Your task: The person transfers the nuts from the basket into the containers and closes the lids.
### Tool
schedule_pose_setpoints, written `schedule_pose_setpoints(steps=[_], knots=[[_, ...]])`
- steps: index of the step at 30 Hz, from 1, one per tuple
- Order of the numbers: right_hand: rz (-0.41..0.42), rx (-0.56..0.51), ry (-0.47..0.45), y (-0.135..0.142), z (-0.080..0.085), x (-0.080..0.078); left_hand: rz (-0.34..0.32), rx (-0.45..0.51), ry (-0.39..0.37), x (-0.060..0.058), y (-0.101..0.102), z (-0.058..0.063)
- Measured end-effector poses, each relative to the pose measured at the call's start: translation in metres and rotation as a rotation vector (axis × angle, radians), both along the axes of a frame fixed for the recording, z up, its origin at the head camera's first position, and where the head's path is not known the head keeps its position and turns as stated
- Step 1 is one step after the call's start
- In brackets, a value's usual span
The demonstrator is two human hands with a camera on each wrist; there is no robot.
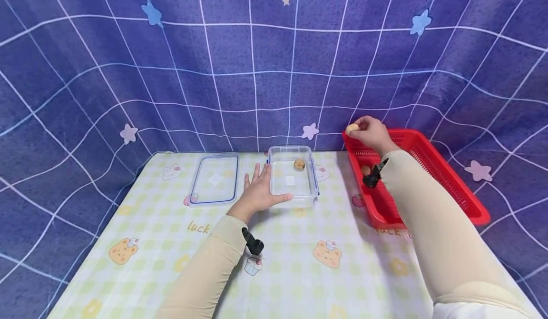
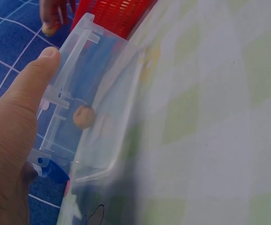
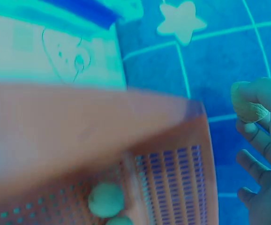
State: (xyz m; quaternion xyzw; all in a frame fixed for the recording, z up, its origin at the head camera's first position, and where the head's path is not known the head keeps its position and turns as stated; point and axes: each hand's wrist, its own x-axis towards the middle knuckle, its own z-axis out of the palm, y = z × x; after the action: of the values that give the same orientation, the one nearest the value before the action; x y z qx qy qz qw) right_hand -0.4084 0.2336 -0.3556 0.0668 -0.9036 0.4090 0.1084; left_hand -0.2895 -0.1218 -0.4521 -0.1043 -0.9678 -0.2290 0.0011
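A clear plastic food container (image 1: 293,193) with blue clips stands on the table, holding one small round brown piece (image 1: 299,164). My left hand (image 1: 259,193) rests at its left near corner, fingers straight and spread, thumb (image 2: 30,77) along the rim. Over the far left corner of a red basket (image 1: 454,190), my right hand (image 1: 373,132) pinches a small round tan piece (image 1: 352,128) between thumb and fingers. Its wrinkled underside shows in the right wrist view; its exact kind is unclear. Similar round pieces (image 3: 106,199) lie inside the basket, partly hidden by my right wrist.
A clear lid (image 1: 214,180) with a blue seal lies flat on the table left of the container. A checked tablecloth (image 1: 287,271) with cartoon prints covers the table. Behind the table hangs a blue gridded curtain (image 1: 274,90) with stars.
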Motion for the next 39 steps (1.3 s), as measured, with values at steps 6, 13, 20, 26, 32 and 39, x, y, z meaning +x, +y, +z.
schedule_pose_setpoints(steps=[6, 13, 20, 26, 32, 39], knots=[[0.022, -0.015, 0.009, -0.029, 0.002, -0.004, -0.001, 0.002, -0.011, 0.002, -0.002, 0.001], [0.054, -0.026, -0.006, -0.054, -0.002, -0.007, 0.004, 0.008, -0.007, 0.001, -0.005, -0.001], [0.087, -0.046, -0.01, -0.073, -0.009, -0.006, 0.008, -0.008, -0.015, 0.002, -0.008, -0.004], [0.115, -0.068, -0.023, -0.083, -0.017, -0.006, 0.008, 0.003, -0.02, 0.003, -0.006, -0.002], [0.127, -0.135, -0.053, -0.093, -0.024, -0.004, 0.001, 0.019, -0.021, 0.003, -0.005, -0.003], [0.122, -0.122, -0.063, -0.103, -0.027, -0.001, -0.003, 0.034, -0.036, 0.002, -0.004, -0.001]])
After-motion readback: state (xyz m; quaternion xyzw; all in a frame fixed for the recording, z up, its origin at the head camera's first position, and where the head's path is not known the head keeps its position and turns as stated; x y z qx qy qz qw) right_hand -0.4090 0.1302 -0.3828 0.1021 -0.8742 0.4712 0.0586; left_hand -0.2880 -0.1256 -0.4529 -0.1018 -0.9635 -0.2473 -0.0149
